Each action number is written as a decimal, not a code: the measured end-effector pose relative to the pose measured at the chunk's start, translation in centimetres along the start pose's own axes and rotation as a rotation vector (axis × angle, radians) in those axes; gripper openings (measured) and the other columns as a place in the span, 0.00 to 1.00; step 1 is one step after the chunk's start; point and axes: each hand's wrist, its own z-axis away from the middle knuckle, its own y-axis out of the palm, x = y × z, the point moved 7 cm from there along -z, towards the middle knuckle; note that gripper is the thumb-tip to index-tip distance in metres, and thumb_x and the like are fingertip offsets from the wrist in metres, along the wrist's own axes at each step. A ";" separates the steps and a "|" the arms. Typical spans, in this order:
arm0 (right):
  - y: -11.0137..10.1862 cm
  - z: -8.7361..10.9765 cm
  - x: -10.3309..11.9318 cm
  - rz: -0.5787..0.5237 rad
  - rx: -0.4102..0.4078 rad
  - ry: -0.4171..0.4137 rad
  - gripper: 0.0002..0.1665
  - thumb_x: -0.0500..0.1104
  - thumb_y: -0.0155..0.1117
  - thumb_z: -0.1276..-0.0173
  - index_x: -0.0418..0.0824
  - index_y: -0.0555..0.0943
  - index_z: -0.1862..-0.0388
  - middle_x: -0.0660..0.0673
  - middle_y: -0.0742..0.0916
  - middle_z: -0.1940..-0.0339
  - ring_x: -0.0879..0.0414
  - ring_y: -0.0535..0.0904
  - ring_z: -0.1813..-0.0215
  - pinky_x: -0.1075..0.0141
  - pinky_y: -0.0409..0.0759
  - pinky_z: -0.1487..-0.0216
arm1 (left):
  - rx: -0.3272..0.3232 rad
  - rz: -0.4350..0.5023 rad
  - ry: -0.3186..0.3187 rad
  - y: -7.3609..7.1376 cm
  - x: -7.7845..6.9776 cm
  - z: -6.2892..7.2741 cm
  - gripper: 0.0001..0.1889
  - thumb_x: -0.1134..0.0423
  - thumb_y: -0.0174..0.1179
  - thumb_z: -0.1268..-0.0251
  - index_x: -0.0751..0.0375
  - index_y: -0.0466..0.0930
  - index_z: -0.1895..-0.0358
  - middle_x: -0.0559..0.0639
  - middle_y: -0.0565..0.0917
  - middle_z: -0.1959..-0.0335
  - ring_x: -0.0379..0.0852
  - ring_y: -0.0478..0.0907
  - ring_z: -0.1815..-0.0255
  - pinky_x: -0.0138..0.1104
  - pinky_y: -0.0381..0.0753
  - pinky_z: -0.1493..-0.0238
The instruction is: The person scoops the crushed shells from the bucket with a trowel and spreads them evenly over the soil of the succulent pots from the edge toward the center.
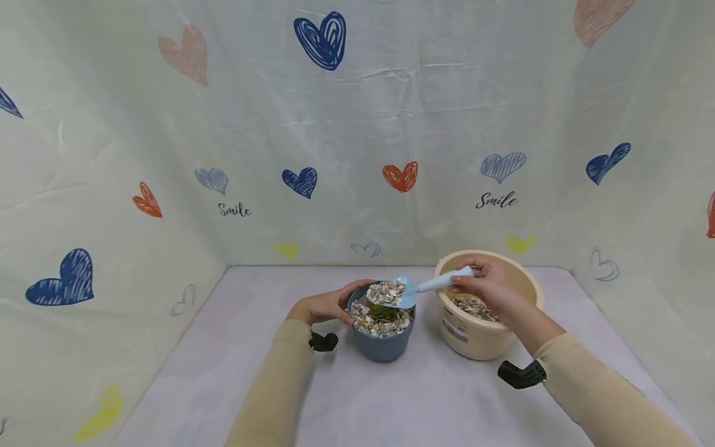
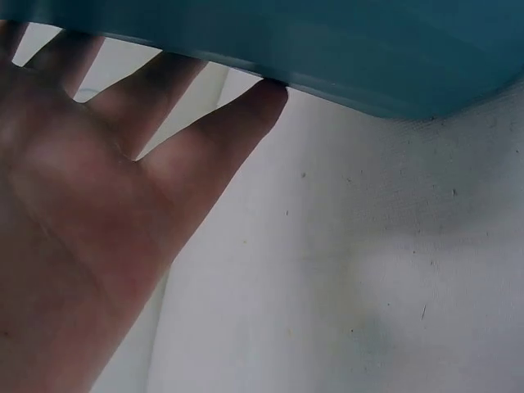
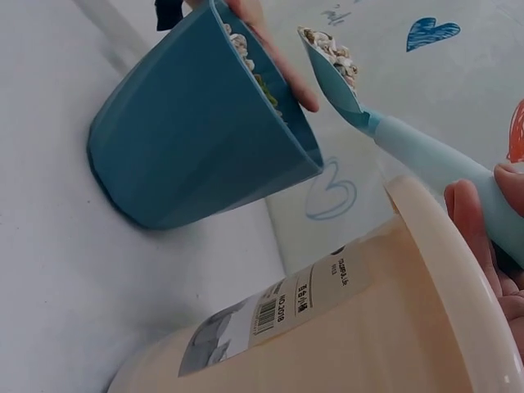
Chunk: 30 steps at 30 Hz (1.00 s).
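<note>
A blue-grey flower pot [image 1: 382, 349] stands on the table, holding a small green plant [image 1: 384, 312] among pale stone chips. My left hand [image 1: 326, 305] grips the pot's left side, fingers spread along its wall [image 2: 327, 49] and upper edge. With fingers and thumb my right hand [image 1: 491, 287] holds the handle of a light blue trowel [image 1: 441, 281] above the cream basin. The trowel's blade is over the pot, heaped with stone chips [image 1: 385, 292], and partly covers the plant. In the right wrist view, the trowel [image 3: 438, 155] slopes above the pot's rim.
The cream plastic basin [image 1: 475, 344], with a label on its side, sits right of the pot and has more stone chips [image 1: 475, 307] inside. A pale cloth covers the table [image 1: 424, 397]. Behind hangs a white sheet [image 1: 357, 124] printed with hearts.
</note>
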 end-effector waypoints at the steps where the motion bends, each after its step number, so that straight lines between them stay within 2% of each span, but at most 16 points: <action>1: 0.0 0.0 0.0 0.000 -0.003 0.000 0.08 0.26 0.59 0.33 0.30 0.73 0.58 0.42 0.84 0.64 0.56 0.86 0.66 0.62 0.83 0.56 | -0.003 0.014 -0.006 0.0 0.0 0.1 0.59 0.57 0.77 0.52 0.47 0.42 0.21 0.51 0.36 0.21 0.58 0.42 0.24 0.46 0.65 0.35; 7: 0.0 -0.3 0.1 -0.006 -0.009 -0.028 0.07 0.24 0.58 0.33 0.30 0.73 0.59 0.43 0.85 0.66 0.56 0.86 0.67 0.63 0.83 0.57 | -0.032 0.058 -0.033 0.2 0.2 0.2 0.59 0.55 0.77 0.53 0.45 0.43 0.21 0.50 0.35 0.21 0.59 0.35 0.23 0.44 0.67 0.38; 13: 0.3 -0.2 0.1 0.029 0.010 -0.032 0.07 0.25 0.59 0.33 0.28 0.73 0.57 0.43 0.85 0.66 0.56 0.86 0.67 0.62 0.83 0.57 | -0.039 0.064 -0.010 0.3 0.2 0.3 0.58 0.55 0.77 0.52 0.46 0.44 0.21 0.50 0.36 0.21 0.57 0.40 0.23 0.44 0.69 0.38; 19: 0.4 0.0 0.2 0.044 0.018 -0.015 0.10 0.26 0.60 0.33 0.26 0.72 0.55 0.42 0.86 0.65 0.56 0.86 0.66 0.61 0.83 0.56 | -0.050 0.050 -0.010 0.5 0.2 0.3 0.60 0.52 0.78 0.54 0.46 0.44 0.21 0.50 0.34 0.21 0.57 0.39 0.23 0.43 0.70 0.40; 30: 1.0 -0.4 0.5 0.127 0.029 0.013 0.15 0.31 0.65 0.34 0.26 0.74 0.51 0.40 0.84 0.62 0.55 0.86 0.63 0.60 0.83 0.55 | -0.078 0.061 -0.021 0.6 0.4 0.6 0.56 0.61 0.76 0.49 0.45 0.45 0.21 0.51 0.36 0.21 0.59 0.41 0.23 0.45 0.68 0.38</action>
